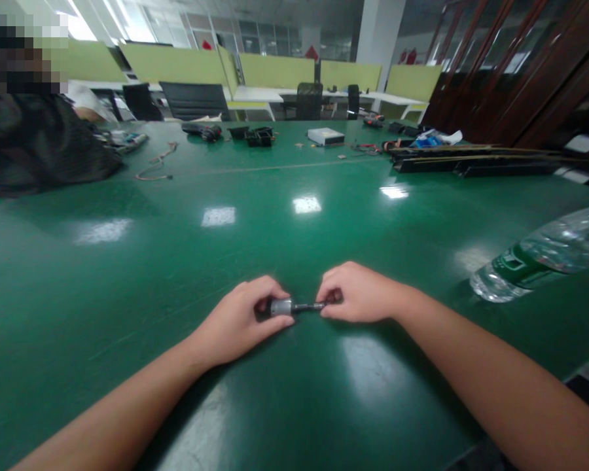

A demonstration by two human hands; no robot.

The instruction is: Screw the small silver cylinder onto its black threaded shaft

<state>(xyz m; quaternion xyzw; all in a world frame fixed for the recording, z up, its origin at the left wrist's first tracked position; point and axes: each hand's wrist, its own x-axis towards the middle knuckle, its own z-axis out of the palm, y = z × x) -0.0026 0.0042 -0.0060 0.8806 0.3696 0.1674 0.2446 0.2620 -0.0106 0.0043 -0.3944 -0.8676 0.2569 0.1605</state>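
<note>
A screwdriver-like tool [281, 307] with a silver and black cylindrical body and a thin dark shaft lies level, just at the green tabletop. My left hand [248, 312] is closed around the body, thumb on the near side and fingers on the far side. The body's rear end is hidden in that palm. Pinched between thumb and fingers, the shaft's far right end is in my right hand [356, 292]. Its very tip is covered by those fingers, so I cannot tell what sits there.
A clear plastic bottle [530, 261] with a green label is at the right. Dark long strips [471, 162], a white box-shaped drive [326, 136], black parts [259, 136] and a cable [154, 167] lie along the table's far side. A person in dark clothing [39, 144] is at far left.
</note>
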